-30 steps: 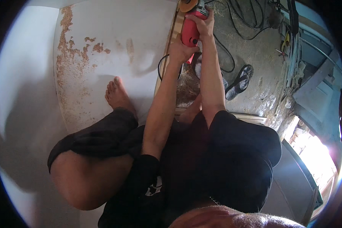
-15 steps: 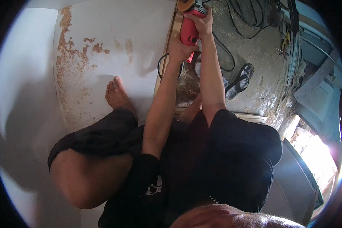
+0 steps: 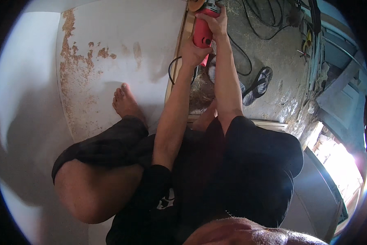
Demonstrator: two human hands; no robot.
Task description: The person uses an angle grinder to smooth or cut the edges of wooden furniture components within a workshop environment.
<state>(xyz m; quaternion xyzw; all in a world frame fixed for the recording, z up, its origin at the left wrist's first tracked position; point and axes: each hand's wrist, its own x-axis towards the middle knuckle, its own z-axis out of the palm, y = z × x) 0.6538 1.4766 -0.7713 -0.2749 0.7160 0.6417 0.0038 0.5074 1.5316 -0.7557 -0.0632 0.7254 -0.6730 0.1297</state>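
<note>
A: Start with the fingers. What are they doing?
B: Both sets are gripping. The right fingers [image 3: 208, 19] wrap the far end of a red angle grinder [image 3: 202, 30], close behind its metal head, and the left fingers [image 3: 201, 52] wrap its near end.
A: So where does the tool sit?
B: At the far side of the view, out at arms' length, beside a pale wooden strip [image 3: 186, 32]. Its tan disc [image 3: 196, 4] is partly cut off by the edge of the view, so I can't tell whether it touches the wood or is spinning.
A: Which step would you call this?
B: I'd judge it as holding and guiding the grinder along the strip. The next move seems to call for a firm two-handed hold and a disc kept well away from the black cord [image 3: 171, 70], which curves near the left wrist.
A: And the materials?
B: The grinder's casing is smooth, rounded plastic; the strip is straight, flat-faced wood. To the left lies a glossy white panel [image 3: 150, 24], with rough brown patches [image 3: 77, 59] where its coating looks worn off. A bare foot [image 3: 127, 102] rests on it.
A: To the right?
B: A gritty, stained floor [image 3: 273, 53], carrying thin looped cable [image 3: 269, 24] and a patterned flip-flop [image 3: 260, 83].
</note>
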